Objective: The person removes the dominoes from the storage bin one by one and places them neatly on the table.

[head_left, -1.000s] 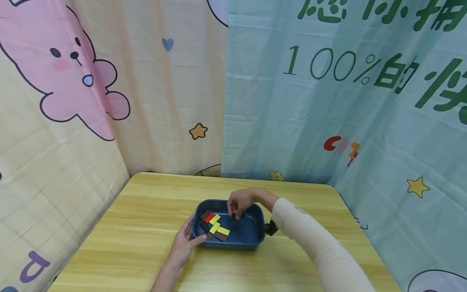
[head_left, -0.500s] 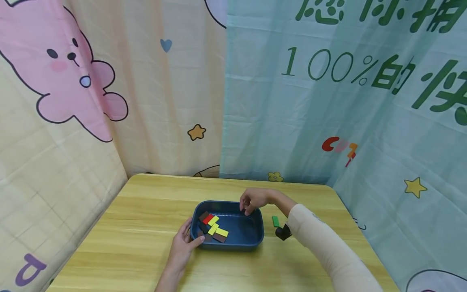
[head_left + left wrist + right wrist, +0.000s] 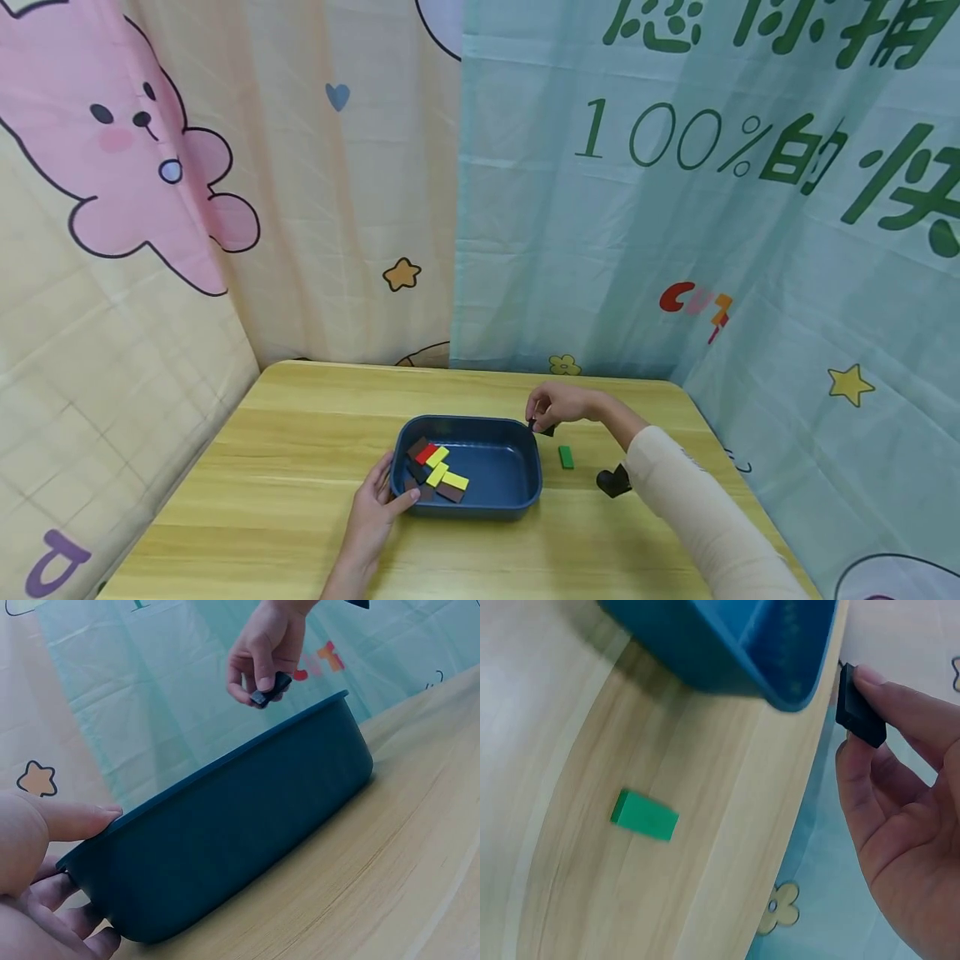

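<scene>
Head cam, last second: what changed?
The right hand moved rightward from over the tray to its far right corner, now pinching a dark block; the green block came into view. Unchanged: left hand holding the tray's left end, blocks inside.

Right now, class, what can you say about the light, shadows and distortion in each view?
Head view: fairly even light, with a faint sheen inside the blue tray; left wrist view: dimmer, the tray's outer wall in deep shade; right wrist view: a soft shadow beside the tray on the wooden table, whose grain bends, probably from lens distortion.
</scene>
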A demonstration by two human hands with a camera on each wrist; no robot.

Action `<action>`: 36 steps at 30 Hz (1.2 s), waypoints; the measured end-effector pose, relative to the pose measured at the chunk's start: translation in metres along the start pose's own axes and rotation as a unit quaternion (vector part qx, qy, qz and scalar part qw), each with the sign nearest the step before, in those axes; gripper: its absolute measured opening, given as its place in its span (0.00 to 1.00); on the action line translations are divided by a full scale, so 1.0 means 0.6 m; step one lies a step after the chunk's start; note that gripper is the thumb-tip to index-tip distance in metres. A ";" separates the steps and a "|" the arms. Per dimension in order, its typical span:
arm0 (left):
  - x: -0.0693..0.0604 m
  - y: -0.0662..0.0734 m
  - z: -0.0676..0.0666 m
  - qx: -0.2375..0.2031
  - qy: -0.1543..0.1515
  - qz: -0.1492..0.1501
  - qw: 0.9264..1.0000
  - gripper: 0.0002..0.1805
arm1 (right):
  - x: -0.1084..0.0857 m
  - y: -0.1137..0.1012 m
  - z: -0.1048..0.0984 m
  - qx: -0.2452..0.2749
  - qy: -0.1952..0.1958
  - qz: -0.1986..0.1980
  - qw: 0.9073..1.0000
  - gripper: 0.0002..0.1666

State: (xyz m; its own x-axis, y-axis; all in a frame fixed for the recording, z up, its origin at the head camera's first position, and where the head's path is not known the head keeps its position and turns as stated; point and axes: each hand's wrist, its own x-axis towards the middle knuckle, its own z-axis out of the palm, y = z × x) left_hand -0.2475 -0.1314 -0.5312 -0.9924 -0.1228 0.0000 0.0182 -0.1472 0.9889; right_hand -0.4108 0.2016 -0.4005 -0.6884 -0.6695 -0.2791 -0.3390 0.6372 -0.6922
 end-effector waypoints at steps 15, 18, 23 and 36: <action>-0.002 0.002 -0.004 -0.004 -0.004 -0.002 1.000 0.45 | -0.049 0.075 -0.003 0.145 0.089 0.036 0.985 0.10; -0.002 0.001 -0.005 -0.003 -0.006 0.003 1.000 0.45 | -0.057 0.095 0.007 0.167 0.112 0.043 0.979 0.11; 0.000 0.001 -0.004 -0.004 -0.001 0.006 1.000 0.45 | -0.070 0.131 0.023 0.189 0.136 0.045 0.971 0.10; -0.003 -0.001 -0.006 -0.015 -0.010 0.006 1.000 0.46 | -0.087 0.222 0.077 0.191 0.203 0.071 0.958 0.08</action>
State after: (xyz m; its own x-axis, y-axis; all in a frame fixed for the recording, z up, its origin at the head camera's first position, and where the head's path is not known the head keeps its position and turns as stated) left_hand -0.2453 -0.1346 -0.5324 -0.9943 -0.1051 0.0159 0.0342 -0.1754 0.9839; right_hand -0.3902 0.3034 -0.5089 -0.9294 -0.3327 -0.1597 -0.0176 0.4722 -0.8813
